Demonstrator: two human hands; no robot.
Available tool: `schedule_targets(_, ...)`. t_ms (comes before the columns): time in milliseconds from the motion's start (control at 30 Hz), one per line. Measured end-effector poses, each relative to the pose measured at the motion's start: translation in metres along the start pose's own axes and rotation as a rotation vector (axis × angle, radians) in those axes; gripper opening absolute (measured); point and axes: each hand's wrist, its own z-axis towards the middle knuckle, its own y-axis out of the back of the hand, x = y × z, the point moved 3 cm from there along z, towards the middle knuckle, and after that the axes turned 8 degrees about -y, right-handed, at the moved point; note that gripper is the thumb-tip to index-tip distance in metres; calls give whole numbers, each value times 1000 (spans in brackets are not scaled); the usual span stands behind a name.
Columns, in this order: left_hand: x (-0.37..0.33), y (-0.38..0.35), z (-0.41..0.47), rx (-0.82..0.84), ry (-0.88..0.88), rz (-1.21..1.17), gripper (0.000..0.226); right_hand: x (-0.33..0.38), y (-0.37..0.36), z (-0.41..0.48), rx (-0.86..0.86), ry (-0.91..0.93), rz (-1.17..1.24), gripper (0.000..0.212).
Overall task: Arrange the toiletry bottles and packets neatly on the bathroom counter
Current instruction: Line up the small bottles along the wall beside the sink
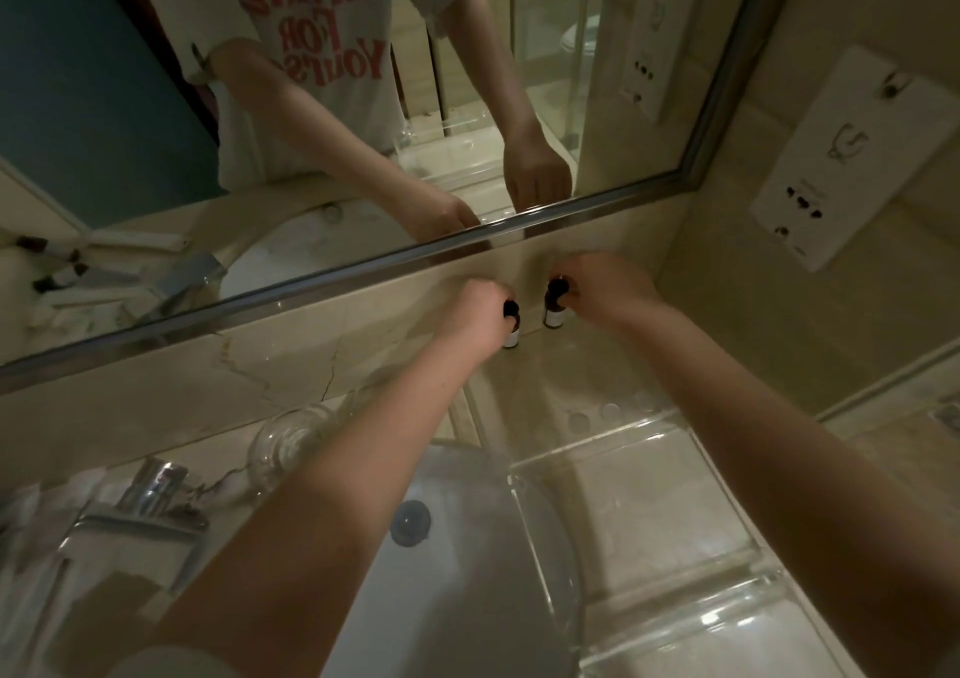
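Nearest the camera, two bare forearms reach out over a white basin with a dark drain. A chrome tap stands to the left of the basin, and pale packets lie blurred at the far left edge; their kind cannot be made out. Right of the basin a clear tray with divided compartments sits on the marble counter. Behind the tap, a clear glass stands near the wall.

Farther back, at the rear of the counter, the left hand has its fingers curled round the top of the left bottle, a small dark bottle with a white label, standing upright. Just beside it but apart, the right bottle, of the same sort, stands upright close against the backsplash; the right hand pinches it near the cap with bent fingers.

Above the backsplash runs a metal-framed mirror, reflecting both arms, and a white socket plate is fixed to the right-hand wall
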Motion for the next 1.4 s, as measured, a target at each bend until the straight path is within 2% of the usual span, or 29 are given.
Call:
schedule_targets(300,-8,-13,25,14,-10,2,17,-3,-6,11,-11,11,-57,23)
schedule_targets(733,-11,-12,23,-46,-64,69,16,-6,-8,11,-30,26,10,20)
schedule_targets(933,-13,-5,12,-42,-85,129,23,-2,-3,2,-39,18,14,25)
schedule_targets(1067,-14,7,-3,-60,-81,135,30,4,2,-13,-81,-6,17,27)
schedule_targets(1200,-16,25,-32,-88,-67,141,35,16,7,-43,-212,62,32,29)
schedule_targets(1400,-11,49,-105,-109,-2,232,39,46,8,-95,-239,89,12,41)
